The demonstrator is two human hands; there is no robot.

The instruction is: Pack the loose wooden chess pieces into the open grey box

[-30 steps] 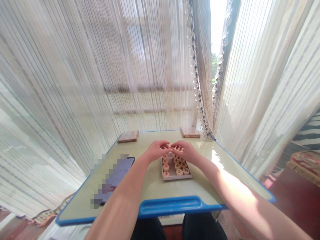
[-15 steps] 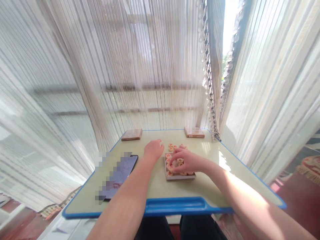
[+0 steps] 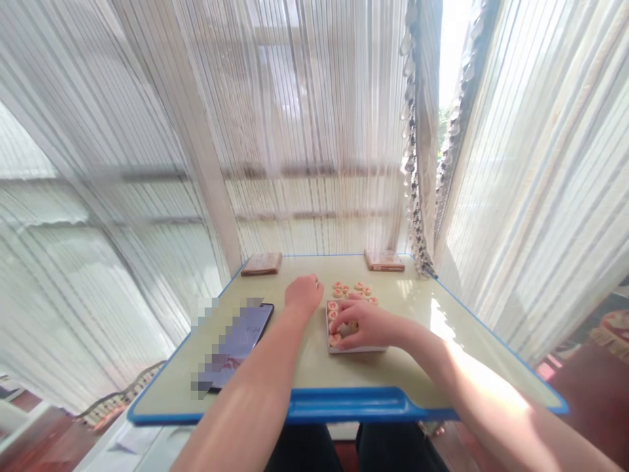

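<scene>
A small open box of round, pale Chinese chess pieces with red markings stands in the middle of the table. My right hand reaches over it, thumb and fingertips closed around a Chinese chess piece at the box's near left corner. Other pieces line the left side of the box; my hand covers much of the rest. Just left of the box, my left hand hovers or rests with curled fingers, and its inside is hidden. Loose Chinese chess pieces lie beyond the box.
The pale table has a blue rim with a molded tray in front. On the left lies a phone or tablet, partly pixelated. Two flat brown boxes sit at the far corners. Sheer curtains hang close behind.
My right hand has shifted slightly within the box, its fingertips now at the near left corner piece. The left hand's fingers are more curled. The camera view has turned slightly left.
</scene>
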